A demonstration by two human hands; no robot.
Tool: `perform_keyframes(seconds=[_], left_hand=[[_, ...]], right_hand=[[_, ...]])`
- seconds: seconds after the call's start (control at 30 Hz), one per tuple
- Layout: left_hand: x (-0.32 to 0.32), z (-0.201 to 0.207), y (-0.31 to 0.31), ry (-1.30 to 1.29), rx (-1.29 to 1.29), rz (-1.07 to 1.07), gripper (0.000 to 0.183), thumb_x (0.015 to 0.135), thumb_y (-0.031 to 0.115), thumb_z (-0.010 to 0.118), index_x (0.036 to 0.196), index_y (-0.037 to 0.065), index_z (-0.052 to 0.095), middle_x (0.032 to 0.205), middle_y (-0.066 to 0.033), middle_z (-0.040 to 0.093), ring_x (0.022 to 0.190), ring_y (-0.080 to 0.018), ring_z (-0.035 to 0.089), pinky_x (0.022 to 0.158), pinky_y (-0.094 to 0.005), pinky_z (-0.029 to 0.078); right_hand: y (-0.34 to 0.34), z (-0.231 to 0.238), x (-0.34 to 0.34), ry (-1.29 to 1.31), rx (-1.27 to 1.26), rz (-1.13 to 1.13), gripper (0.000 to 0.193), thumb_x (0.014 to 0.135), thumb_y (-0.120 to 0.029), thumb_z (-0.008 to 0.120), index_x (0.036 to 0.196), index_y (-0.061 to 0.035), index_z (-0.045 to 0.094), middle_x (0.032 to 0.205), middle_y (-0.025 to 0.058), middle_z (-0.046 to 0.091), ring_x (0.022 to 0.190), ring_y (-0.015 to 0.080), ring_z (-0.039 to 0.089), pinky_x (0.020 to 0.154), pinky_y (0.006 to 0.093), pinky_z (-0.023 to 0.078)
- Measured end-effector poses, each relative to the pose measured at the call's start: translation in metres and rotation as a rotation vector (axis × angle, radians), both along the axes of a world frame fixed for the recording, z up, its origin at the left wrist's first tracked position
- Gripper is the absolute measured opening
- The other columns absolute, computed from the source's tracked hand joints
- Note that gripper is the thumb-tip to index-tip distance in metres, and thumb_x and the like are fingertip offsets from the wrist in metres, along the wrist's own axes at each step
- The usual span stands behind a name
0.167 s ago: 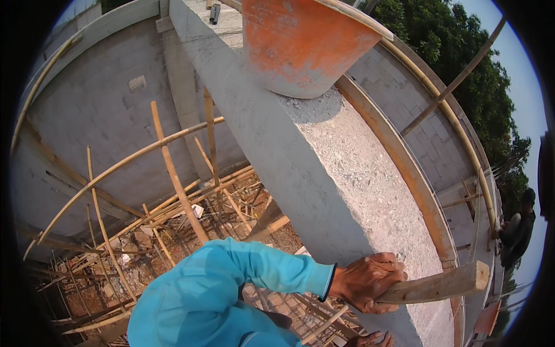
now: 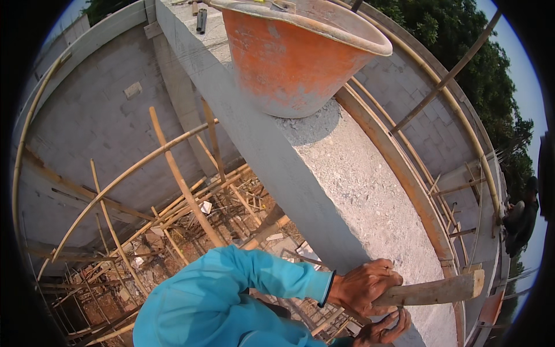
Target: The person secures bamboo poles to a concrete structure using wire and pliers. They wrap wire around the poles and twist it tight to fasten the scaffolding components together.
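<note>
My left hand [image 2: 364,287], in a turquoise sleeve, is closed around one end of a short wooden board [image 2: 430,291]. The board reaches to the right across the rough top of the concrete beam [image 2: 370,185]. Just below it, my right hand [image 2: 383,331] is close to the board's underside with bent fingers. What those fingers hold, if anything, I cannot make out. An orange bucket [image 2: 295,66] with a mortar-smeared rim stands farther along the beam top. The beam's side face is smooth and grey.
To the left, the beam drops off to bamboo poles [image 2: 179,185] and rubble-strewn ground [image 2: 231,217] far below. A timber strip [image 2: 399,156] runs along the beam's right edge. Dark tubes [image 2: 201,21] lie behind the bucket. At far right is another person [image 2: 520,222].
My right hand has come up farther into view, nearer the board. The view has shifted, so the bucket sits lower and more of its rim shows. My left hand keeps its grip.
</note>
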State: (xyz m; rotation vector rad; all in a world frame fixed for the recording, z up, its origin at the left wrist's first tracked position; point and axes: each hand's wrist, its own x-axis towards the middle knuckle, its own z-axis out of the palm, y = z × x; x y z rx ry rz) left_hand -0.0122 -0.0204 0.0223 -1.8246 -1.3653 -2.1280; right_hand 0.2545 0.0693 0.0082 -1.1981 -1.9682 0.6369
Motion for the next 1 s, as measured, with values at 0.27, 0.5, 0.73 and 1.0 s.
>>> perform_keyframes(seconds=[0.27, 0.5, 0.73, 1.0], left_hand=[[-0.135, 0.071, -0.022, 0.010, -0.346, -0.222, 0.058, 0.085, 0.037, 0.074, 0.118, -0.008, 0.055, 0.081, -0.0226, 0.060, 0.077, -0.0415, 0.061, 0.072, -0.0514, 0.048], [-0.159, 0.084, -0.021, -0.121, -0.623, -0.403, 0.059, 0.091, 0.040, 0.071, 0.123, -0.006, 0.053, 0.077, -0.0265, 0.060, 0.073, -0.0474, 0.062, 0.068, -0.0513, 0.049], [-0.155, 0.085, -0.024, -0.192, -0.549, -0.349, 0.057, 0.090, 0.040, 0.071, 0.118, -0.007, 0.054, 0.074, -0.0277, 0.063, 0.071, -0.0473, 0.065, 0.065, -0.0516, 0.050], [-0.153, 0.083, -0.017, -0.152, -0.552, -0.330, 0.060, 0.084, 0.040, 0.072, 0.117, -0.007, 0.055, 0.075, -0.0284, 0.065, 0.070, -0.0452, 0.067, 0.065, -0.0506, 0.052]], right_hand=[[-0.029, 0.073, -0.129, 0.002, -0.393, -0.138, 0.060, 0.112, -0.034, 0.026, 0.163, -0.0022, 0.021, 0.170, 0.0196, 0.019, 0.156, 0.0312, 0.019, 0.127, 0.0535, 0.008], [0.012, 0.005, -0.094, -0.042, 0.254, 0.113, 0.069, 0.107, -0.046, 0.037, 0.158, -0.0008, 0.029, 0.162, 0.0214, 0.029, 0.150, 0.0346, 0.031, 0.122, 0.0569, 0.019], [0.012, 0.018, -0.097, -0.615, 0.636, -0.017, 0.061, 0.108, -0.043, 0.035, 0.149, 0.0001, 0.046, 0.147, 0.0226, 0.052, 0.137, 0.0408, 0.048, 0.113, 0.0554, 0.038], [-0.016, 0.074, -0.111, -0.469, 0.484, 0.144, 0.073, 0.103, -0.050, 0.049, 0.153, 0.0020, 0.041, 0.150, 0.0245, 0.047, 0.140, 0.0395, 0.045, 0.117, 0.0575, 0.032]])
